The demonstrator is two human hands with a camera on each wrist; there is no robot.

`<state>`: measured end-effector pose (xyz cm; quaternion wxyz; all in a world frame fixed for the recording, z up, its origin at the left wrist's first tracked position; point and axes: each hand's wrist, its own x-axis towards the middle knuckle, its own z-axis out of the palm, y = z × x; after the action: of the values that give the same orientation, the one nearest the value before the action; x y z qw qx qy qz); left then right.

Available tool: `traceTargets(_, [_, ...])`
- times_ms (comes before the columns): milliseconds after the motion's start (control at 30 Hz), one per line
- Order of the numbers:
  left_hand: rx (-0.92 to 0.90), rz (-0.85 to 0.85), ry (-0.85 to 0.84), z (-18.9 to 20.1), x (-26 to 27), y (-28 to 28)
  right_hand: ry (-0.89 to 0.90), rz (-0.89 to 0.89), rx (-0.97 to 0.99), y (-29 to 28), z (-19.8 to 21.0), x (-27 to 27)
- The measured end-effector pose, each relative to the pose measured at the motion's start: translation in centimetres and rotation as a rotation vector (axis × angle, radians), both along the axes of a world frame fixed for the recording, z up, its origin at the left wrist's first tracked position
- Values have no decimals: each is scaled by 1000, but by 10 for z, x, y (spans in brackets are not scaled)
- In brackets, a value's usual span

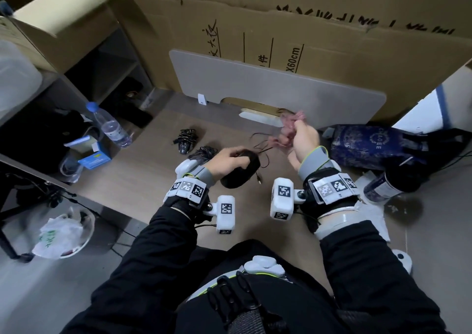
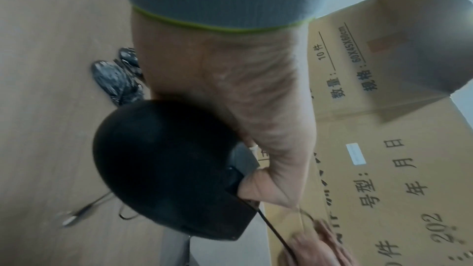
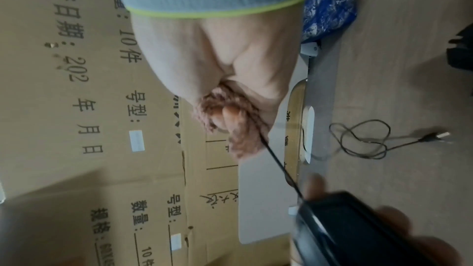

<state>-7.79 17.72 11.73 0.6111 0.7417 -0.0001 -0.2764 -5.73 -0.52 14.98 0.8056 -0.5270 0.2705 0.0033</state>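
Left grip point(image 1: 227, 160) clasps a black mouse point(image 1: 241, 174), while right grip point(image 1: 305, 139) pinches its taut cable point(image 3: 279, 162) inside a crumpled pink cloth point(image 1: 291, 124).

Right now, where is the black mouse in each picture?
Head view: the mouse is in the middle, gripped by the left hand.
Left wrist view: the mouse looks big, lower left of centre, below the palm.
Right wrist view: the mouse is blurred, in the bottom right corner.
Shared landmark: the thin black cord running from the mouse to the pink cloth held in the right hand.
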Motion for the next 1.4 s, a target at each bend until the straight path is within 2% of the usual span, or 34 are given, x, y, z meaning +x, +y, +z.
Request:
traceTargets(67, [60,-17,14,-3,-5,5,-13,-31,60,-5,7,-2])
traceTargets(133, [88,-53,34,-2,-9,6,9,21,94,-3,12,-8])
traceTargets(233, [-16,-139,80,3,-13,-5,-41,120,171,7,21,-15])
traceTargets(333, [-141,-171,56,10,-14,-19,-104,156,153,20,31,-20])
traceTargets(433, [-245,-56,40,18,-11,-30,-149,137,91,26,32,-21])
traceTargets(533, [-359,127,93,26,-7,-40,-135,76,41,26,29,-18])
traceTargets(600, [-290,201,49,24,-4,-44,-122,27,0,27,26,-16])
traceTargets(667, [-196,199,-58,18,-3,-42,-94,2,-26,29,24,-16])
traceTargets(767, [-171,271,-116,9,2,-29,-7,-64,-50,20,15,-16])
traceTargets(900, [-374,596,-5,10,17,5,139,-120,-120,-1,0,-20])
traceTargets(967, [-386,710,24,11,22,17,192,-131,-154,-7,-8,-23])
traceTargets(1033, [-331,672,30,10,22,19,230,-122,-179,-7,-11,-26])
traceTargets(1167, [-274,392,48,14,16,4,119,-120,-107,4,-5,-25])
traceTargets(1233, [-303,277,23,13,13,-3,80,-97,-74,10,-1,-24])
traceTargets(1400, [-245,149,-2,12,7,-19,27,-53,1,25,9,-22])
